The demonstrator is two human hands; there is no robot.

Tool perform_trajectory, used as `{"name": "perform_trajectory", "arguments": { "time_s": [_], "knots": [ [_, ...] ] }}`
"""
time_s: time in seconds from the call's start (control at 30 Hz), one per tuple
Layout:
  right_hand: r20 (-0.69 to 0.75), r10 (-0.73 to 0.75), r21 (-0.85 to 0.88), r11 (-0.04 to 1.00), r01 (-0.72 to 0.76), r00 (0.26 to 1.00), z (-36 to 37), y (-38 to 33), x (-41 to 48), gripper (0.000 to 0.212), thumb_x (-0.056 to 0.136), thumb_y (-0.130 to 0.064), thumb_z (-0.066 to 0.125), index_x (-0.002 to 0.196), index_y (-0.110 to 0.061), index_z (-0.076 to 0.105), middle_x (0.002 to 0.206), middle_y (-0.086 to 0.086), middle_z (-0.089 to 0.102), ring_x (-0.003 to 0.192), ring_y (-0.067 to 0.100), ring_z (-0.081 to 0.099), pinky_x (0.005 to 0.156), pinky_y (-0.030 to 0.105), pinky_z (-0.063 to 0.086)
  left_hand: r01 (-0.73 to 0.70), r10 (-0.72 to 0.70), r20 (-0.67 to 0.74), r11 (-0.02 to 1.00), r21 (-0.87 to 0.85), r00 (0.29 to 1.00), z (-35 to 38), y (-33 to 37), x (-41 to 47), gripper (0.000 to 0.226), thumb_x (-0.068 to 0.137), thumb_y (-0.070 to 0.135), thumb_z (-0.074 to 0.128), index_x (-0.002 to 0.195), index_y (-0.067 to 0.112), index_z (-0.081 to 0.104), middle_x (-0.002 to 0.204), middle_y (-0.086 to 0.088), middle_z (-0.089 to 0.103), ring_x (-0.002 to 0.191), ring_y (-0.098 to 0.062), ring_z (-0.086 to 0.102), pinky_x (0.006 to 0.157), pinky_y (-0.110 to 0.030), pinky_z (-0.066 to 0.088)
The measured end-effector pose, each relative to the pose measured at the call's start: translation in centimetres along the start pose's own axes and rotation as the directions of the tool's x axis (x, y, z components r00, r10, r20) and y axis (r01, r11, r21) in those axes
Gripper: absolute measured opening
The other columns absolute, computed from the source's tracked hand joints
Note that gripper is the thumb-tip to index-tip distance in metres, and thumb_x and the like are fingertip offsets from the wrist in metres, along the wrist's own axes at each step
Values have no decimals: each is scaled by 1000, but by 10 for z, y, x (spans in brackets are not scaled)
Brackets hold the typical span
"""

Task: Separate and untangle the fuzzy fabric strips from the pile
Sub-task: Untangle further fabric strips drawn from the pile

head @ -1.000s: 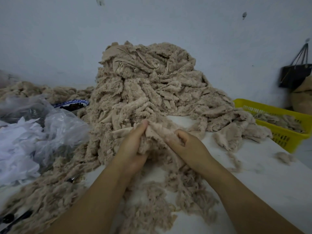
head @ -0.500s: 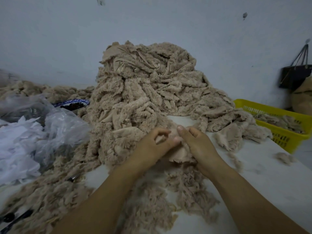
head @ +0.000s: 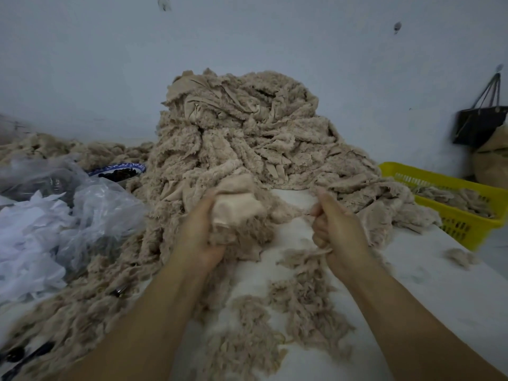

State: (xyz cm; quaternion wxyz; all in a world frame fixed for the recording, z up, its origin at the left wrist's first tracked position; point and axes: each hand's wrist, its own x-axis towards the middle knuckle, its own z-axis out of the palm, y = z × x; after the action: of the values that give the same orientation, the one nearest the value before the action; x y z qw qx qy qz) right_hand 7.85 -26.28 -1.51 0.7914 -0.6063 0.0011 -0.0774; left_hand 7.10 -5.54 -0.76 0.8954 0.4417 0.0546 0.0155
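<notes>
The left hand (head: 198, 237) is curled around a bunched clump of fuzzy fabric (head: 237, 213), its smooth backing turned up. It sits just in front of the big pile (head: 242, 133) of tan strips heaped against the wall. The right hand (head: 341, 235) is closed in a fist on the end of one strip (head: 290, 211), which stretches thin and taut between the two hands above the white surface (head: 426, 284). Anchoring the clump while the other hand draws sideways seems meant to slide that strip out of the tangle without dragging the heap along. Shed fluff (head: 308, 309) lies on the surface between the forearms. A yellow basket (head: 428, 176) at the right edge holds some strips and is probably where freed pieces go. Most of the pile looks unsorted.
</notes>
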Motion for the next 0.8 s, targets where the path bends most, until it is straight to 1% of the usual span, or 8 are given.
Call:
{"name": "perform_trajectory", "arguments": {
  "time_s": [0.07,0.2,0.3,0.37,0.4,0.5,0.63,0.8],
  "knots": [
    [-22,-8,13,1000,8,1000,-11,-2,4,46,98,-47,51,67,-14,57,43,-7,28,36,8,20,39,23,21,-13,10,-34,997,-81,999,-8,6,3,33,101,27,52,120,6,67,113,-14,73,107,-30,69,93,-41,56],
    [212,12,-352,934,65,977,3,13,-7,63,91,-72,39,68,-24,72,51,-3,58,38,7,44,40,18,35,53,-53,3,996,74,999,5,-11,-4,34,99,34,53,97,8,76,87,-12,73,69,-22,70,51,-28,56],
    [371,84,-512,849,128,925,15,27,-15,63,67,-97,36,96,-52,70,94,-20,73,84,-5,67,72,13,51,65,-74,48,986,155,996,13,-21,-9,36,92,35,62,106,3,73,96,-15,76,83,-26,75,61,-29,59],
    [396,111,-475,875,99,912,18,32,-15,80,64,-97,44,128,-49,57,123,-23,65,112,-3,60,96,22,49,66,-89,102,975,212,991,15,-25,-12,47,84,38,64,115,2,71,107,-16,74,97,-28,73,72,-31,60],
    [394,91,-452,885,107,915,18,33,-14,79,69,-92,48,132,-45,56,125,-24,64,114,-4,60,95,20,48,82,-112,120,968,236,986,15,-27,-13,48,84,39,64,116,4,70,110,-16,74,101,-29,72,75,-32,60],
    [225,-32,-445,886,132,974,16,27,-9,35,93,-62,50,109,-37,69,97,-20,73,87,-6,68,66,11,51,122,-154,92,950,287,984,15,-28,-11,38,97,37,57,114,6,71,106,-15,75,98,-29,73,79,-38,62],
    [-112,40,-26,999,-43,993,4,14,3,28,102,-37,50,95,-15,65,56,-6,66,52,6,65,53,24,53,169,-170,-24,945,281,985,10,-25,-6,39,99,41,54,104,9,74,97,-13,77,85,-29,75,70,-39,61],
    [-217,97,218,975,-49,971,-10,10,9,24,104,-31,49,93,-14,62,53,-6,61,45,5,57,46,22,51,173,-174,-12,969,178,985,2,-22,-1,38,93,41,61,103,5,71,105,-15,75,93,-30,74,71,-44,63]
  ]
}}
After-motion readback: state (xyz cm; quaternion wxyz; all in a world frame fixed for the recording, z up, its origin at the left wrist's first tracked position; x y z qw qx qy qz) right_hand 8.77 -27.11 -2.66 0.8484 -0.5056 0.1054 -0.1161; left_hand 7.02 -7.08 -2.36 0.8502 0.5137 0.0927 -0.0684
